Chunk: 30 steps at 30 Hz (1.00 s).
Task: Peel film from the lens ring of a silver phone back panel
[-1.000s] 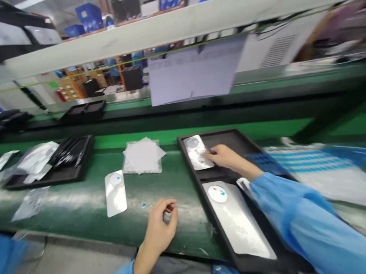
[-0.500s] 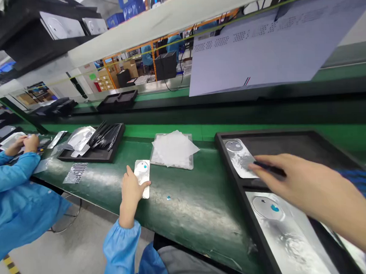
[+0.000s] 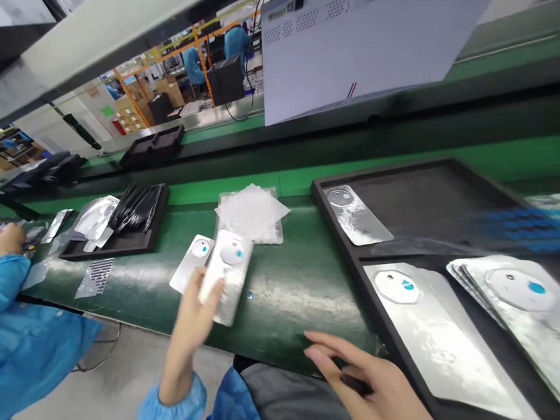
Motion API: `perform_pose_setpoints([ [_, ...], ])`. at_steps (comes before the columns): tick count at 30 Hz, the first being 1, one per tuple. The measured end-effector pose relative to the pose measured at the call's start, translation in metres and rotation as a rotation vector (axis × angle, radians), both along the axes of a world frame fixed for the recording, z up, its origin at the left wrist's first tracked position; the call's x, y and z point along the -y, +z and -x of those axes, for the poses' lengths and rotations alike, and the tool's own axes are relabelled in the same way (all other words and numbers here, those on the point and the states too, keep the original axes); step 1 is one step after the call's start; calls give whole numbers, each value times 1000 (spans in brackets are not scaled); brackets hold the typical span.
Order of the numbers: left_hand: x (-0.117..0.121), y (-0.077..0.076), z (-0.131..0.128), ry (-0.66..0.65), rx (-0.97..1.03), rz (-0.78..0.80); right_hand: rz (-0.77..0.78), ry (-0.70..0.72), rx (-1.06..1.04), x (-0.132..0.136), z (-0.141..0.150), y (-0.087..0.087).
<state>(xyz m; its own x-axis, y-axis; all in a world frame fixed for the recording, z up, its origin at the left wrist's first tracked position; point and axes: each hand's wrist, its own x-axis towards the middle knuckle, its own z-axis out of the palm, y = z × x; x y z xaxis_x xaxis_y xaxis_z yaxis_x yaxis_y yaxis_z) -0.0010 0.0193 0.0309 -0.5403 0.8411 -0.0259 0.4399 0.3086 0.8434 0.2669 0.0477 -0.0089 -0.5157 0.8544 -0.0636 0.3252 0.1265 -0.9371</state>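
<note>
Silver panels, like phone back covers with a round camera area and a blue dot, lie about. My left hand [image 3: 198,312] grips one such phone back cover [image 3: 230,277] by its lower left edge, tilted over the bench. A second cover [image 3: 189,263] lies just left of it on the green bench. My right hand [image 3: 361,373] is lower right, near the bench's front edge, its fingers curled round a black pen-like tool [image 3: 357,384]. That tool is mostly hidden by the hand.
Right, a black tray [image 3: 419,204] holds a single cover [image 3: 357,214] and stacks of covers [image 3: 433,327]. White sheets [image 3: 252,211] sit on a clear case behind my left hand. Farther left stand a black tray [image 3: 119,247] of pouches and a co-worker's blue sleeve [image 3: 14,277].
My right hand has drawn back from the tray toward the bench's front edge, still with the black tool. Two covers now show at my left hand where one showed before. The view has shifted.
</note>
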Motion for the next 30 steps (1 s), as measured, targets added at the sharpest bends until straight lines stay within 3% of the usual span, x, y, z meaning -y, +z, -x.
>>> perform_pose_setpoints([
  [2,8,-10,-35,-167,175,28,121,19,-92,-7,13,2],
  [3,10,-17,-50,-251,361,32,159,27,-136,-9,18,4],
  [6,11,-36,-80,-295,704,33,211,36,-190,-13,24,3],
  [12,-1,-47,-77,-302,704,-22,237,79,-95,-11,13,-6],
  [14,1,-50,-68,-244,518,-99,261,32,-79,-13,8,-8],
  [17,13,-59,-52,-123,-178,-219,271,-71,-80,-16,-2,-9],
  [19,21,-65,-45,-198,-593,-184,265,-123,-86,-15,-8,-7],
  [21,28,-67,-43,-348,-830,-106,278,-119,-72,-13,-14,-3],
  [25,41,-66,-49,-605,-1022,-89,299,-123,-45,-2,-25,16],
  [30,56,-75,-40,-868,-885,-345,278,-436,-141,19,-38,34],
])
